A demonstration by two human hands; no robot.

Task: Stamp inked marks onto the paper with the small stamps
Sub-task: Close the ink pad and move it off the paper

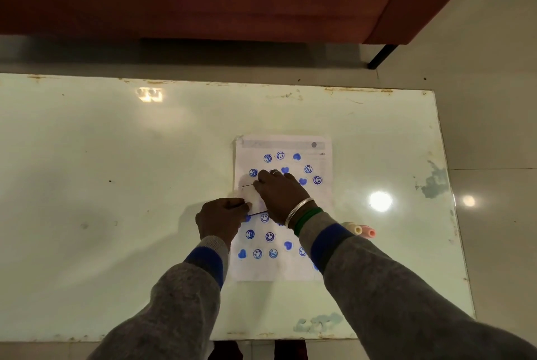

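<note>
From the head camera, a glossy pale-green counter [116, 185] with chipped, rust-flecked edges carries a white sheet of paper [322, 202] lying flat, printed text at its far end. Round blue smiley marks and solid blue hearts [285, 170] dot the sheet. Just right of the paper, partly behind the right sleeve, lie small cylindrical stamps [363, 231], one yellow-ended and one pink-ended, on their sides.

The left hand [220, 218] rests knuckles-up at the paper's left edge, its grip pinched closed on a thin white card [252, 195] with a dark edge lying over the sheet. The right hand [279, 192] reaches across palm-down, fingers spread flat on the card and paper; its grip holds nothing that can be seen. Silver and green bangles [303, 213] ring that wrist, above grey knitted cuffs banded in blue.
</note>
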